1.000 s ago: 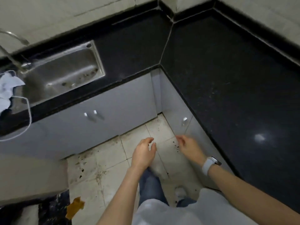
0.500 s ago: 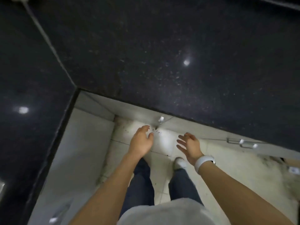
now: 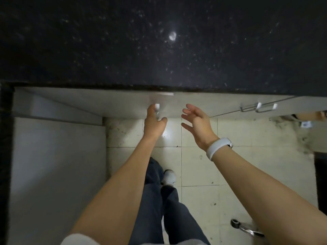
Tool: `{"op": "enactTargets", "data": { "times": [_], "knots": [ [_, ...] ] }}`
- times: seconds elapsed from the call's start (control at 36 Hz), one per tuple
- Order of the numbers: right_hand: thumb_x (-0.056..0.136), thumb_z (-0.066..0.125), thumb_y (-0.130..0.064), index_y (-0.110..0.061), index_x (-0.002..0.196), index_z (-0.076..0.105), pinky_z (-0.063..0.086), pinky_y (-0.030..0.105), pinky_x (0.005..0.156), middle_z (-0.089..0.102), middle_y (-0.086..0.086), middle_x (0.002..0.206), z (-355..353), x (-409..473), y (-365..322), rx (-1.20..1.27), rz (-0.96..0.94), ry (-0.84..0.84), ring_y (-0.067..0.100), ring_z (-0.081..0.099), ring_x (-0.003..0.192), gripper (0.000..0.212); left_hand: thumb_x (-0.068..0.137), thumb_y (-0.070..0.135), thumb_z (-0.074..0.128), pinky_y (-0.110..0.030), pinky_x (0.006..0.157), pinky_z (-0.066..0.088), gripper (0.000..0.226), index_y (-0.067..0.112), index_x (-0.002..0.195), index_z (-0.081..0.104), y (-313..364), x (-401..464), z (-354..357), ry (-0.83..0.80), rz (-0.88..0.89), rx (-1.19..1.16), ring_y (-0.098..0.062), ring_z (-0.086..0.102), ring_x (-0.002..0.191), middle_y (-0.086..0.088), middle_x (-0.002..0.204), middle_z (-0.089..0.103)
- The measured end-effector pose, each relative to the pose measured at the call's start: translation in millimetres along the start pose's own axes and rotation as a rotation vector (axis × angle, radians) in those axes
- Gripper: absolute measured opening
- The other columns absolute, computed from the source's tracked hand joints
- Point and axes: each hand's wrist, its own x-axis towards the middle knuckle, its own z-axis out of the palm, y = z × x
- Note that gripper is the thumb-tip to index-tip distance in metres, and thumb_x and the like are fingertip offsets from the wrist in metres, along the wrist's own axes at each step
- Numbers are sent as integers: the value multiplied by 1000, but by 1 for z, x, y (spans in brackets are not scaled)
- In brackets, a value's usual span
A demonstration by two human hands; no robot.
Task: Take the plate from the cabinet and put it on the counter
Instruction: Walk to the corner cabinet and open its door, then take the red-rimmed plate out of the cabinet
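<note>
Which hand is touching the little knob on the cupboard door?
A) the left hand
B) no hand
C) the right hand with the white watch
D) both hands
A: the left hand has its fingers at the small knob, while the right hand hangs open beside it, holding nothing.

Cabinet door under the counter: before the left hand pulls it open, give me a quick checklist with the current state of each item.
1. Left hand at the door knob: ok, fingers reach it, though a closed grasp cannot be confirmed.
2. Right hand free to take the plate: ok, open and empty beside the left.
3. Cabinet door open: not ok, it looks shut or barely ajar.
4. Plate located: cannot tell, the cabinet's inside is hidden.
5. Counter has room for the plate: ok, the dark surface in view is bare.
6. Door swing clear of the legs: cannot tell; the white shoe stands on the floor below.
</note>
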Motion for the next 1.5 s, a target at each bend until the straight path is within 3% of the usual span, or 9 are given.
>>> {"op": "enactTargets", "data": {
  "times": [0.11, 0.36, 0.47, 0.56, 0.64, 0.92, 1.06, 1.19, 1.5],
  "knots": [
    [93, 33, -4, -15, 137, 38, 39, 33, 107, 42, 8, 144, 10, -23, 10, -333, -231, -112, 20, 43, 128, 46, 87, 18, 53, -23, 68, 42, 36, 30, 116, 37, -28, -27, 0, 26, 3, 4, -24, 55, 97, -14, 121, 50],
    [86, 32, 6, -12, 134, 43, 24, -12, 86, 51, 10, 137, 25, -100, 91, -660, -394, -476, 9, 44, 119, 52, 94, 28, 41, -42, 101, 42, 33, 19, 126, 46, -98, -117, -34, 117, -118, -50, -30, 52, 117, -11, 130, 54],
    [88, 31, 5, -17, 138, 37, 17, -14, 89, 44, 6, 144, 37, -138, 130, -756, -356, -639, 12, 39, 130, 55, 95, 25, 38, -43, 100, 46, 25, 20, 111, 57, -108, -174, -62, 360, -92, -323, -25, 58, 111, -8, 118, 63],
    [90, 32, 1, -21, 139, 37, 25, -2, 95, 45, 4, 143, 52, -156, 153, -843, -341, -740, 21, 45, 129, 53, 96, 27, 38, -36, 94, 50, 29, 22, 120, 53, -113, -211, -79, 499, 7, -427, -16, 60, 107, 2, 114, 63],
    [91, 33, -7, -25, 138, 38, 32, 16, 101, 48, 3, 142, 63, -164, 163, -877, -342, -711, 24, 49, 125, 50, 95, 26, 42, -27, 89, 48, 29, 26, 123, 48, -123, -234, -92, 572, 73, -271, -4, 57, 99, 10, 109, 60],
    [88, 33, 3, -5, 124, 52, 36, 19, 97, 60, 15, 125, 65, -152, 145, -798, -305, -572, 21, 54, 111, 42, 89, 16, 47, -48, 106, 38, 53, 8, 139, 30, -140, -240, -121, 769, -65, 219, -36, 41, 128, -18, 141, 41],
    [88, 33, 1, -3, 117, 55, 42, 24, 85, 62, 15, 109, 64, -124, 136, -682, -223, -459, 21, 54, 94, 37, 83, 15, 50, -50, 111, 28, 60, 13, 139, 30, -126, -230, -96, 803, 176, 677, -32, 28, 140, -13, 150, 36],
    [90, 34, -1, -4, 117, 55, 47, 36, 86, 59, 9, 102, 69, -61, 129, -484, -204, -275, 23, 55, 92, 34, 89, 12, 46, -43, 114, 30, 53, 11, 140, 31, -128, -157, -72, 509, 284, 459, -28, 27, 140, -13, 151, 31],
    [90, 40, -3, -13, 84, 51, 51, 31, 72, 56, 10, 85, 132, 142, 110, -161, -264, -123, 24, 56, 80, 16, 89, 15, 48, -44, 113, 31, 59, 10, 143, 23, -153, 79, -69, 446, 211, 431, -30, 19, 142, -14, 154, 20]
  ]
}}
